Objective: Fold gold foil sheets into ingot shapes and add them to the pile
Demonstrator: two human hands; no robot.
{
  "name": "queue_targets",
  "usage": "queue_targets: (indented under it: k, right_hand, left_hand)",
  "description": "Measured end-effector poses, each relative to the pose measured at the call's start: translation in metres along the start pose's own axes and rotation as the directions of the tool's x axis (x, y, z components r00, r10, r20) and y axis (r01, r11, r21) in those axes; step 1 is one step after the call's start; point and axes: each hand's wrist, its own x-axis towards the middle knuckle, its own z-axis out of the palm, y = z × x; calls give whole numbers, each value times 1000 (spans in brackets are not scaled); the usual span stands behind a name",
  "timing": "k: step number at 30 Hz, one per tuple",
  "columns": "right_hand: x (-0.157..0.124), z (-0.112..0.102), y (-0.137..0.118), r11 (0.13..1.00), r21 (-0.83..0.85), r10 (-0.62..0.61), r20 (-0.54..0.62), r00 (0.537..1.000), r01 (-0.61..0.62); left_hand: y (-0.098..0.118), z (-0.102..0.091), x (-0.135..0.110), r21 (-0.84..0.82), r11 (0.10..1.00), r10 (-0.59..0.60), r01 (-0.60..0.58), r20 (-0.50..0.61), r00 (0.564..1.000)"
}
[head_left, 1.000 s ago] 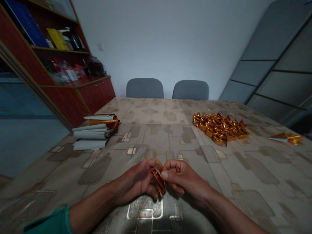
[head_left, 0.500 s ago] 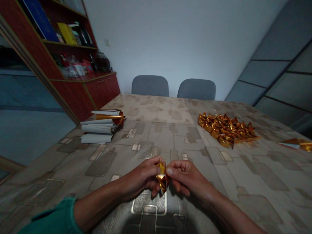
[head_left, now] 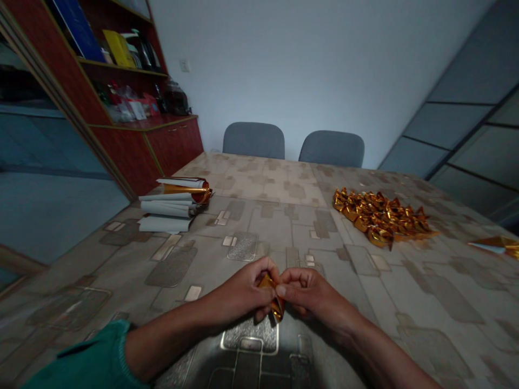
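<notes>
My left hand [head_left: 243,294] and my right hand [head_left: 310,294] meet low over the near middle of the table [head_left: 263,216]. Both pinch a small folded piece of gold foil paper [head_left: 274,300] between thumbs and fingers. Most of the paper is hidden by my fingers. A pile of several folded gold paper pieces [head_left: 379,216] lies at the right, well beyond my right hand. A stack of rolled gold and white paper sheets [head_left: 174,204] lies at the left, far from my left hand.
A single gold piece [head_left: 497,246] lies at the far right edge of the table. Two grey chairs [head_left: 294,143] stand at the far side. A red wooden cabinet [head_left: 141,135] with filled shelves stands at the left. Grey panels line the right wall.
My hands have closed in tighter on the gold paper, hiding more of it. The view has shifted, so the stack and the pile sit a little further right and higher.
</notes>
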Motion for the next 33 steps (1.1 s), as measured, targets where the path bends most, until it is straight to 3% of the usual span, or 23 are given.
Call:
queue_targets:
  k: [5,13,19,27,33]
  right_hand:
    - [-2,0,-3,992,108,-58,-72,996,66]
    - [-3,-2,-2,997,63,-42,-12,999,42]
    - [-6,0,-3,936,349,-68,57,996,44]
    - [-2,1,2,891,455,-77,119,990,15]
    - [-3,4,2,890,455,-76,133,988,8]
  left_hand:
    - [10,-3,0,-220,975,3,-4,-4,1000]
    - [6,-2,0,-232,973,0,1,3,1000]
    - [7,-6,5,-488,873,48,-7,71,996]
    - [3,-4,6,-456,888,83,-55,41,996]
    - [4,-5,6,-481,877,30,20,96,995]
